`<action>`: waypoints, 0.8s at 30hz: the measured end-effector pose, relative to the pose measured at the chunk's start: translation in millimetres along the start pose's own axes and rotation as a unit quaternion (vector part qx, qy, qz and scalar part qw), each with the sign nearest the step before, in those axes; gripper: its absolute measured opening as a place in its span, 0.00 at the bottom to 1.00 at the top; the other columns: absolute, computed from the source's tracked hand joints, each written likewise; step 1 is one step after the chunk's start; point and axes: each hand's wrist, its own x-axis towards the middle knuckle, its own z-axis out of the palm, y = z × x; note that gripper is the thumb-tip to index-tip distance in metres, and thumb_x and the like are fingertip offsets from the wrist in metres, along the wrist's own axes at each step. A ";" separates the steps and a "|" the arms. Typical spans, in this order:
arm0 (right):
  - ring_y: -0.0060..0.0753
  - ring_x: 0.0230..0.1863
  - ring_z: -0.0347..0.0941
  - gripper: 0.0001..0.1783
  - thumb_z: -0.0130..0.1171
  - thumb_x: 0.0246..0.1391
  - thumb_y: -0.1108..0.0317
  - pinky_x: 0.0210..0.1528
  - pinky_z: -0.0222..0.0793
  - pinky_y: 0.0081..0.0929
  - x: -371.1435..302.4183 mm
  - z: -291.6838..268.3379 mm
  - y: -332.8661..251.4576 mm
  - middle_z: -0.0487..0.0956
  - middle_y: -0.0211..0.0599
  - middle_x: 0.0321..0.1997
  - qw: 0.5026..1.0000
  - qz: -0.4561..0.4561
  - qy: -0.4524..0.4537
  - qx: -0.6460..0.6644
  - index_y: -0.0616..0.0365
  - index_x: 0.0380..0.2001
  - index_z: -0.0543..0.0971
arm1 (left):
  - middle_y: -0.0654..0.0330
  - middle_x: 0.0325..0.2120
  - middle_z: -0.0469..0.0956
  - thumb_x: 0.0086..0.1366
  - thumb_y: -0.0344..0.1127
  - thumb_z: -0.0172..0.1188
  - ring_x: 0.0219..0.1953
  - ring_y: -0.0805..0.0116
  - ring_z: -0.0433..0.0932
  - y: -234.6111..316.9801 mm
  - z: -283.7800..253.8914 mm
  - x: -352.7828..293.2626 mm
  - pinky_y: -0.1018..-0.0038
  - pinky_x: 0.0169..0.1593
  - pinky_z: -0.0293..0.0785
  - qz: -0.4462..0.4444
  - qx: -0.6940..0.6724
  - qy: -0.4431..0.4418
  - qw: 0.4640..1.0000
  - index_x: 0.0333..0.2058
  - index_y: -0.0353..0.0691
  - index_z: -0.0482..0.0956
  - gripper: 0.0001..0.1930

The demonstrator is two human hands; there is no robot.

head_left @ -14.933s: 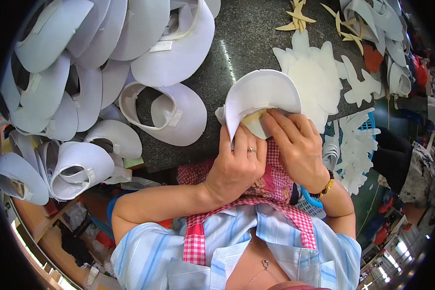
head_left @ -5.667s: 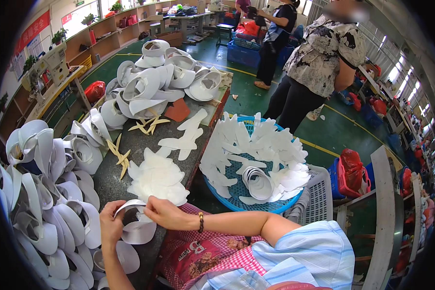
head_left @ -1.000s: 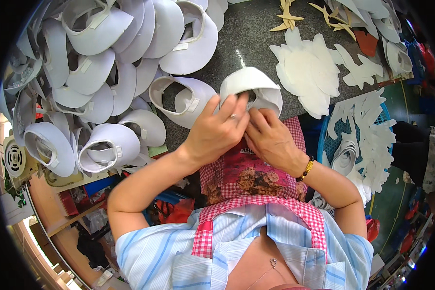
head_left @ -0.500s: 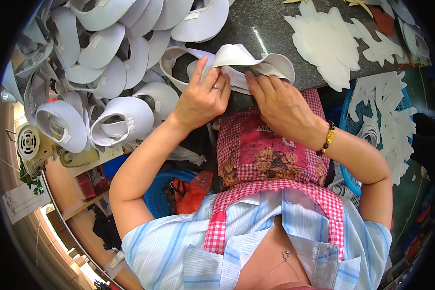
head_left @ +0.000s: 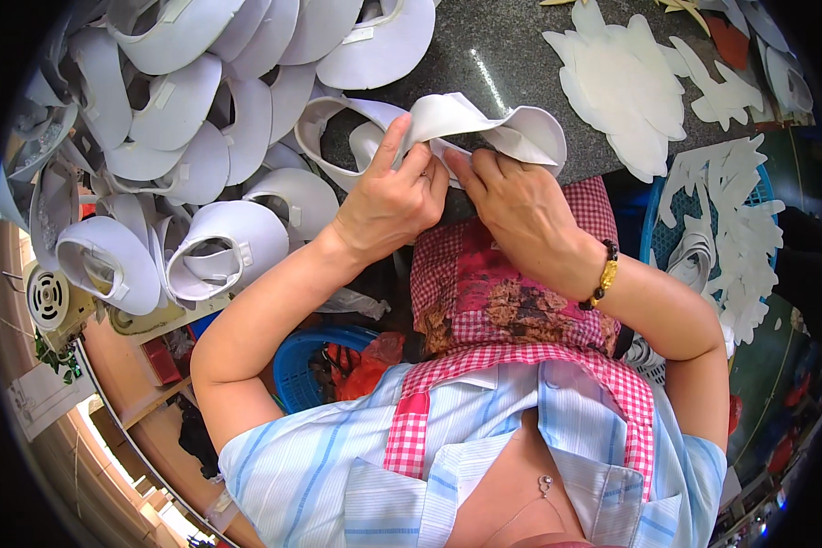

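A white sun visor (head_left: 457, 117) is bent into a curve over the table's front edge, and both of my hands grip it. My left hand (head_left: 393, 187) pinches its lower edge near the middle, with the index finger pointing up along it. Close beside it, my right hand (head_left: 513, 196) holds the same edge, fingers curled and thumb side toward the left hand. The fingertips are partly hidden behind the visor. Another white visor (head_left: 315, 137) lies just behind and left of my left hand.
A large heap of white visors (head_left: 183, 100) covers the left side of the dark speckled table (head_left: 484, 46). White cut-out shapes (head_left: 616, 91) lie at the far right. Blue baskets stand below, one (head_left: 292, 365) at left with a red bag, another (head_left: 653, 219) at right with white offcuts.
My right hand has slid left along the visor, close to my left hand. The left hand has shifted slightly right and down.
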 end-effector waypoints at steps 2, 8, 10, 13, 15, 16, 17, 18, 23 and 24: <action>0.32 0.44 0.68 0.27 0.52 0.46 0.68 0.45 0.64 0.25 2.0 1.7 -5.7 0.70 0.37 0.39 0.997 -0.003 -0.036 -0.075 0.68 0.51 0.70 | 0.53 0.30 0.79 0.52 0.31 0.53 0.43 0.64 0.76 -0.9 -0.7 -1.3 0.56 0.63 0.59 0.001 -0.011 -0.006 1.000 0.31 0.33 0.78 0.10; 0.31 0.43 0.69 0.24 0.53 0.44 0.70 0.44 0.64 0.24 -19.9 -6.9 17.5 0.71 0.37 0.40 0.994 -0.072 0.000 -0.088 0.69 0.47 0.72 | 0.54 0.29 0.78 0.51 0.31 0.54 0.46 0.62 0.76 -4.5 -6.2 -1.2 0.55 0.63 0.59 0.015 -0.034 -0.048 0.998 0.34 0.31 0.77 0.13; 0.32 0.45 0.69 0.19 0.54 0.43 0.68 0.47 0.64 0.26 -18.4 -11.0 13.2 0.72 0.40 0.42 0.994 -0.064 -0.015 -0.091 0.68 0.40 0.76 | 0.53 0.29 0.78 0.51 0.31 0.53 0.47 0.59 0.75 -4.8 -4.8 -1.1 0.53 0.63 0.59 0.028 -0.025 -0.045 0.998 0.35 0.30 0.77 0.13; 0.35 0.43 0.69 0.26 0.54 0.41 0.72 0.43 0.67 0.25 0.1 -18.9 10.8 0.71 0.38 0.40 0.998 -0.036 -0.041 0.043 0.69 0.48 0.71 | 0.50 0.31 0.78 0.52 0.33 0.53 0.49 0.55 0.73 -7.4 -6.5 4.7 0.48 0.62 0.58 0.062 -0.009 -0.061 0.996 0.36 0.28 0.77 0.15; 0.38 0.43 0.70 0.25 0.56 0.39 0.71 0.40 0.69 0.27 0.5 1.1 8.3 0.70 0.40 0.39 0.997 -0.070 0.009 0.002 0.68 0.46 0.72 | 0.48 0.33 0.78 0.52 0.33 0.53 0.51 0.52 0.72 -5.8 -7.9 4.2 0.46 0.62 0.58 0.076 0.006 -0.081 0.994 0.36 0.27 0.78 0.16; 0.38 0.42 0.70 0.25 0.57 0.38 0.71 0.39 0.70 0.28 -1.8 3.1 7.0 0.70 0.40 0.39 0.996 -0.082 0.043 0.003 0.68 0.45 0.73 | 0.47 0.35 0.78 0.52 0.33 0.52 0.51 0.52 0.72 -4.1 -5.3 1.8 0.44 0.62 0.57 0.076 0.023 -0.037 0.996 0.36 0.27 0.78 0.16; 0.39 0.42 0.70 0.25 0.57 0.37 0.72 0.38 0.70 0.29 -5.0 -0.2 6.7 0.70 0.41 0.40 0.993 -0.094 0.078 0.001 0.68 0.44 0.73 | 0.46 0.37 0.78 0.52 0.33 0.52 0.52 0.52 0.72 -2.8 -3.4 -0.1 0.43 0.62 0.56 0.077 0.041 0.008 0.996 0.36 0.26 0.79 0.16; 0.42 0.42 0.70 0.26 0.58 0.39 0.73 0.40 0.70 0.32 -12.1 -16.6 10.6 0.71 0.44 0.43 0.993 -0.078 -0.051 0.072 0.67 0.47 0.73 | 0.44 0.39 0.78 0.52 0.33 0.52 0.52 0.51 0.72 -5.6 -1.5 -0.6 0.42 0.62 0.55 0.079 0.005 0.007 0.997 0.35 0.26 0.79 0.16; 0.44 0.35 0.73 0.25 0.62 0.46 0.67 0.37 0.70 0.36 -10.0 -61.3 61.1 0.75 0.44 0.38 0.965 0.101 0.217 0.107 0.59 0.49 0.72 | 0.52 0.37 0.80 0.50 0.32 0.53 0.53 0.62 0.72 -32.8 -13.5 20.7 0.49 0.67 0.52 0.137 -0.008 0.058 0.989 0.30 0.29 0.81 0.13; 0.42 0.30 0.73 0.24 0.61 0.47 0.67 0.34 0.69 0.35 -14.3 -47.9 69.6 0.75 0.42 0.31 0.955 0.162 0.101 0.227 0.59 0.49 0.71 | 0.54 0.37 0.81 0.50 0.32 0.53 0.53 0.63 0.72 -31.3 -12.4 28.1 0.50 0.67 0.52 0.131 -0.012 0.050 0.990 0.30 0.29 0.81 0.13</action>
